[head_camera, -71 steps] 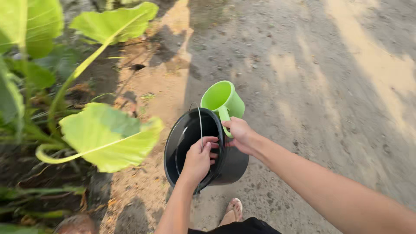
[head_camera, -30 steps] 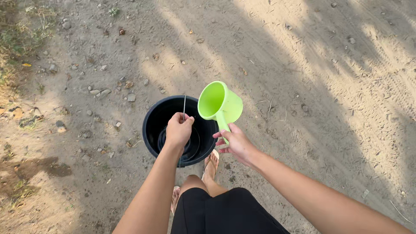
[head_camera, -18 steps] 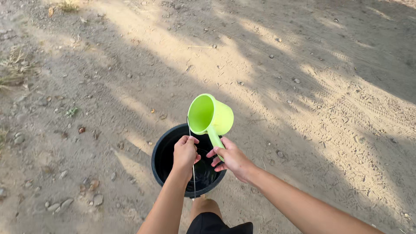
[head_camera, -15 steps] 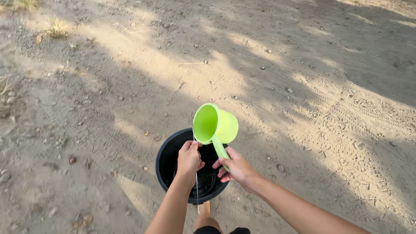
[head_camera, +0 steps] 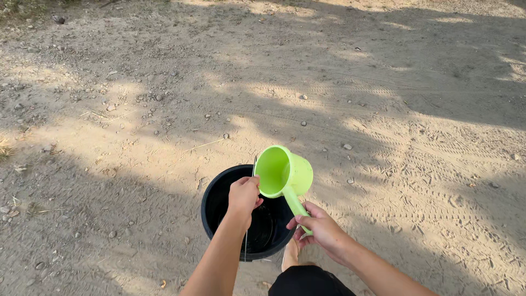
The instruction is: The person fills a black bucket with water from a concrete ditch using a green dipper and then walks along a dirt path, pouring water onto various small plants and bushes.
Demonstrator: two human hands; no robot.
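Green dipper (head_camera: 285,172), handle toward right hand (head_camera: 320,230)

An outdoor dirt road (head_camera: 383,109): sandy ground with tyre tracks, scattered pebbles (head_camera: 347,146), tree shadows, dry grass (head_camera: 4,147) at nine o'clock.

sandy dirt ground (head_camera: 137,109) with scattered pebbles (head_camera: 347,146), tyre tracks (head_camera: 438,159), dry twig (head_camera: 204,145)

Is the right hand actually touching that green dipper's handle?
Touching. The head view shows the right hand with its fingers wrapped around the end of the green dipper handle, above the black bucket.
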